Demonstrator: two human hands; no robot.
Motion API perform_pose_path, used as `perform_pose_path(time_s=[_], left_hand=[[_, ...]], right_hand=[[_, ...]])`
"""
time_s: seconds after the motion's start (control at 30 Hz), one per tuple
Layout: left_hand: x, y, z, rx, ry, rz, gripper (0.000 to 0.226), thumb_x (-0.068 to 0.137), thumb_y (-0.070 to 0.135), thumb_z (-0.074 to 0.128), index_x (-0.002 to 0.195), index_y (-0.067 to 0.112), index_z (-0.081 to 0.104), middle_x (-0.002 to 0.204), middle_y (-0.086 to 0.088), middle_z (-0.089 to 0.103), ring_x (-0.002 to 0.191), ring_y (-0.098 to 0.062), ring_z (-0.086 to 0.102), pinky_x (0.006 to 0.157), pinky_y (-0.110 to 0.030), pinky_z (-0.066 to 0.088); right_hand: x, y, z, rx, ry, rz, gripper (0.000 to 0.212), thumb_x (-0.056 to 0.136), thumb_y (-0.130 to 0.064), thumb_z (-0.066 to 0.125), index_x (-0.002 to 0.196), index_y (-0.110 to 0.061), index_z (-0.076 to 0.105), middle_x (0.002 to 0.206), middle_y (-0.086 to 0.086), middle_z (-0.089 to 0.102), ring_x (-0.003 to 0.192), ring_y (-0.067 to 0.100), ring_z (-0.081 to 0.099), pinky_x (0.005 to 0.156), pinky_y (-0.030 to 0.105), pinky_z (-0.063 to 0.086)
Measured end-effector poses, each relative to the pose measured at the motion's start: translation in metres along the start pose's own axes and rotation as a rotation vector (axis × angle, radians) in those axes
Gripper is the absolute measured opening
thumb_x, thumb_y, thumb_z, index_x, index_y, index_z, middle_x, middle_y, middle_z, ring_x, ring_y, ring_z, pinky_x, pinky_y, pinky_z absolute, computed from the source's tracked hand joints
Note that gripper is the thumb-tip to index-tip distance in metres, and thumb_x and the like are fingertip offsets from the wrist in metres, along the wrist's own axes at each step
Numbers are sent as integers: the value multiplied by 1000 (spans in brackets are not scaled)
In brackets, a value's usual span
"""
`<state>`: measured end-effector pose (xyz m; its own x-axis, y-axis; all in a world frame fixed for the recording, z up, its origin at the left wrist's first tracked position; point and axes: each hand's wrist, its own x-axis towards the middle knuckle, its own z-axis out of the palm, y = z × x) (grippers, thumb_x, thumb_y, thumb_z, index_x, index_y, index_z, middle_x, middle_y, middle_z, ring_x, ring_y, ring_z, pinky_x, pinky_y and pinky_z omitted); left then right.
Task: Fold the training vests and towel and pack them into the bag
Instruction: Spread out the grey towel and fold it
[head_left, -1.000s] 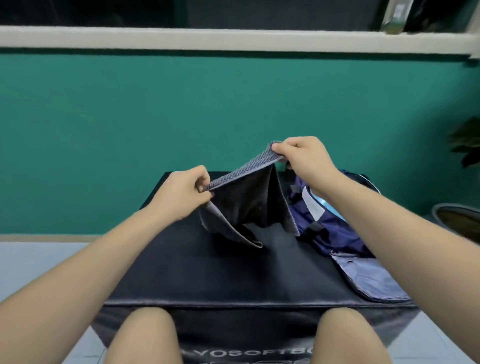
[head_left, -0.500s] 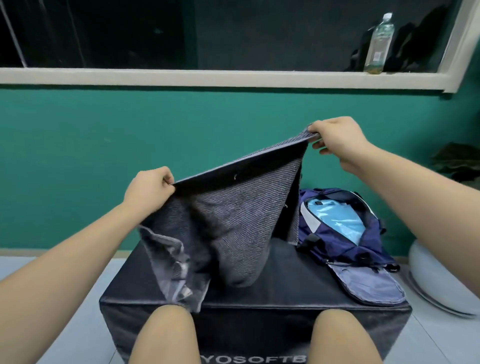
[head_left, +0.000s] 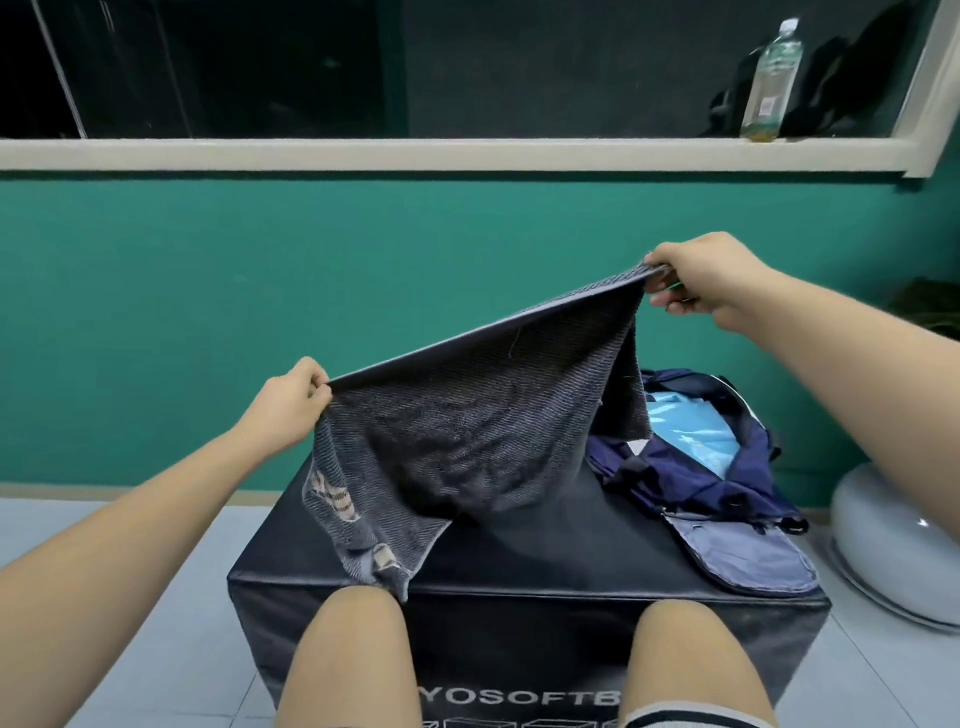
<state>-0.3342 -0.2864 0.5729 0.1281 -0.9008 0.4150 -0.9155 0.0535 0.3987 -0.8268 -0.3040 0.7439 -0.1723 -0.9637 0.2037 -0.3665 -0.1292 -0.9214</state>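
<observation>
A dark grey towel (head_left: 467, 431) hangs spread in the air above a black padded box (head_left: 545, 577). My left hand (head_left: 288, 400) pinches its lower left corner. Its upper right corner is pinched in my right hand (head_left: 701, 275), which is held higher and farther away. The towel's bottom edge drapes onto the box near my left knee. A navy bag (head_left: 701, 483) lies open on the right side of the box, with light blue fabric (head_left: 685, 426) inside it. The bag's flap (head_left: 748, 556) rests flat toward me.
My two knees press against the front of the box. A white round object (head_left: 893, 545) sits on the tiled floor at the right. A green wall stands behind, with a window ledge carrying a plastic bottle (head_left: 771, 78).
My hands have moved apart and the towel has opened from a small fold into a wide sheet. My right hand rose; the view tilted up, showing the window ledge.
</observation>
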Motion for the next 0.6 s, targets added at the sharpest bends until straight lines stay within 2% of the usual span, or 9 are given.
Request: perform_pose_path(time_s=[0.1, 0.2, 0.3, 0.37, 0.43, 0.5, 0.6], left_hand=[[-3, -7, 3, 47, -52, 127, 10, 104, 19, 61, 109, 23, 53, 90, 7, 70, 86, -23, 66, 76, -40, 51], [-4, -14, 1, 269, -111, 237, 25, 100, 19, 68, 123, 26, 59, 102, 8, 72, 96, -26, 69, 81, -41, 55], [0, -25, -4, 414, -113, 224, 15, 97, 22, 67, 111, 26, 71, 103, 3, 67, 97, -28, 67, 83, -41, 56], [3, -28, -6, 379, -76, 165, 8, 95, 24, 67, 102, 24, 73, 98, 1, 66, 95, -30, 67, 80, -39, 54], [8, -31, -8, 292, -17, 111, 4, 93, 24, 69, 90, 23, 67, 93, 1, 62, 89, -30, 64, 77, -39, 52], [16, -33, -10, 203, 23, 74, 17, 91, 21, 72, 82, 23, 57, 88, 1, 55, 81, -29, 59, 76, -42, 51], [30, -39, -12, 97, 42, -5, 26, 89, 15, 73, 79, 20, 50, 79, -3, 60, 73, -29, 57, 71, -42, 48]], right_hand=[[1, -1, -8, 5, -6, 32, 17, 99, -21, 65, 85, -11, 65, 65, 4, 71, 49, 14, 66, 60, 30, 50], [4, 1, -13, 19, -9, 57, 19, 99, -20, 64, 83, -11, 62, 56, 1, 69, 46, 12, 66, 60, 30, 50], [8, 4, -16, 34, 3, 64, 18, 99, -21, 64, 84, -12, 62, 55, 1, 69, 46, 12, 66, 60, 29, 50], [11, 8, -17, 35, 9, 71, 18, 99, -21, 64, 84, -12, 61, 56, 1, 69, 47, 12, 66, 60, 29, 49], [16, 14, -16, 31, 7, 79, 18, 100, -21, 62, 84, -12, 62, 57, 1, 70, 47, 12, 66, 60, 29, 49], [22, 21, -15, 37, 12, 90, 19, 100, -22, 61, 84, -12, 62, 59, 2, 71, 47, 11, 66, 60, 29, 48], [37, 34, -11, 54, 20, 125, 20, 101, -22, 59, 84, -13, 61, 62, 4, 72, 47, 11, 68, 60, 29, 48]])
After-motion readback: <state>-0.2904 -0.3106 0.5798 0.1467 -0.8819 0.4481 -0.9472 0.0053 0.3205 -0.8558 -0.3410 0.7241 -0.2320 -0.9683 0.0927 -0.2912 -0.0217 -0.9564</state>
